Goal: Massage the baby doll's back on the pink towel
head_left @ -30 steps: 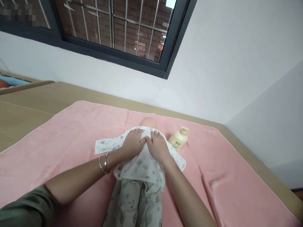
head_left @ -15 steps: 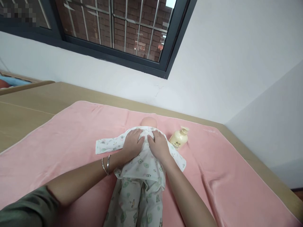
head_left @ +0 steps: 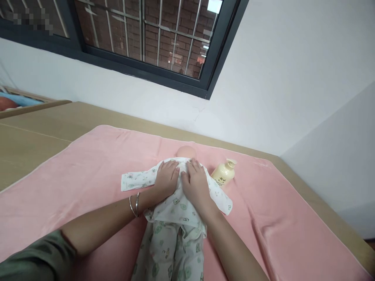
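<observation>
A baby doll in a white long-sleeved top (head_left: 180,207) printed with small bears and leaves lies on a pink blanket (head_left: 96,164). Beyond the collar only the rounded top of its head (head_left: 185,151) shows. Its matching trousers (head_left: 164,249) run down toward me. My left hand (head_left: 166,178), below two silver bangles, rests flat on the left part of the chest, fingers stretched out. On the right part lies my right hand (head_left: 197,185), also open, its fingertips near the collar. Neither hand holds anything.
A cream pump bottle (head_left: 224,173) stands or leans on the blanket just right of the doll's shoulder. Under the blanket is a wooden surface (head_left: 96,113), bordered by a white wall (head_left: 164,107) with a dark-framed barred window (head_left: 146,76) above.
My right hand has slid slightly up the chest toward the collar. My left hand stays on the top, its thumb now closer to its fingers. The view has shifted a little.
</observation>
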### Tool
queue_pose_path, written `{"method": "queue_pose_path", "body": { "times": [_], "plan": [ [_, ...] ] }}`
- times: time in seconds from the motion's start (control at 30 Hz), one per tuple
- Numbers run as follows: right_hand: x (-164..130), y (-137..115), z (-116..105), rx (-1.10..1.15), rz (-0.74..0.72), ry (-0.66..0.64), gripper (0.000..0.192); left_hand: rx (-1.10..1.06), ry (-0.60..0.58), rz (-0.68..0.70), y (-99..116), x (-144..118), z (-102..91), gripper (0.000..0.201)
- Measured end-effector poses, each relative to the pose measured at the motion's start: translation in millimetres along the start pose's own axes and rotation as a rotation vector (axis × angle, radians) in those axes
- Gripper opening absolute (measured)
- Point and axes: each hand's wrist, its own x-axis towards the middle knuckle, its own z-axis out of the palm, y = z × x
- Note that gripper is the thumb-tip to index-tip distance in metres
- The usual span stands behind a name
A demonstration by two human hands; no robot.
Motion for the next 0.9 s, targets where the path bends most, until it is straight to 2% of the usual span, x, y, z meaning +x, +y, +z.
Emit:
{"method": "queue_pose_path", "body": {
  "times": [0.1, 0.27, 0.47, 0.6, 0.67, 0.9],
  "plan": [
    [0, 0, -2, -0.057, 0.021, 0.099, 0.055, 0.001, -0.002, -0.016, 1, 0, -0.3, 0.046],
    [1, 2, 1, -0.016, 0.017, -0.062, 0.05, -0.004, -0.007, -0.015, 2, -1, -1.8, 0.043],
    [3, 8, -10, -0.018, 0.039, 0.015, 0.053, 0.003, -0.036, -0.043, 4, 2, -2.5, 0.043],
    [3, 13, -10, -0.053, 0.012, -0.193, 0.054, 0.021, -0.035, -0.058, 5, 2, -2.8, 0.043],
    [2, 14, -4, -0.053, 0.014, -0.224, 0.055, 0.032, -0.04, -0.065, 5, 2, -2.9, 0.043],
    [4, 8, 18, 0.051, 0.102, 0.014, 0.048, 0.016, -0.069, -0.072, 0, 15, -5.9, 0.043]
  ]
}}
